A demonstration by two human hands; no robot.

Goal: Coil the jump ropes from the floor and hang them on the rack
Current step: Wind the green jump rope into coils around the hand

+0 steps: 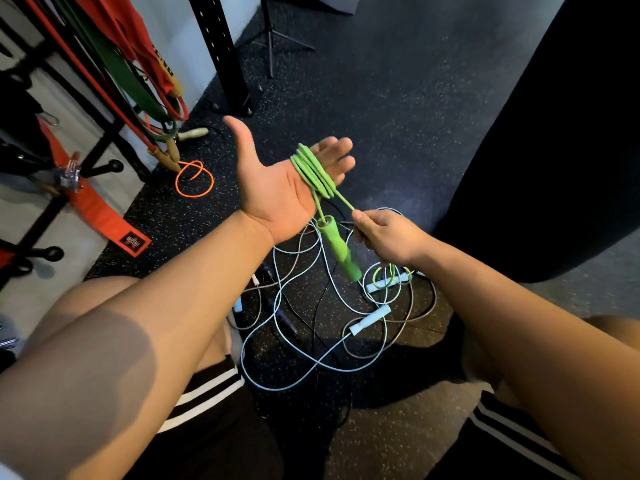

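Stretching across the whole room is a dark rubber floor (398,116) flecked with pale specks, and a grey wall is showing behind the rack (100,147) at the left. Red and green stretch bands (128,74) are hanging from that rack, a black post (221,53) with a row of holes is standing beside it, a thin tripod (272,39) is standing further back, and a big dark punching bag (554,150) is filling the right side. The left hand (273,188) is lying flat and palm up with fingers straight and thumb out, carrying the green jump rope (311,171) wound in a coil round the fingers, while the green handle (337,249) is dangling just below the palm. The right hand (384,237) is pinching the loose strand of that rope near the coil. Under the hands a pale blue rope (294,368) is lying tangled on the floor with dark cords, and an orange rope (194,180) is looping near the rack. An orange strap (97,209) is carrying a small black label (133,241), but its writing is too blurred to read, as is the lettering on one red band.
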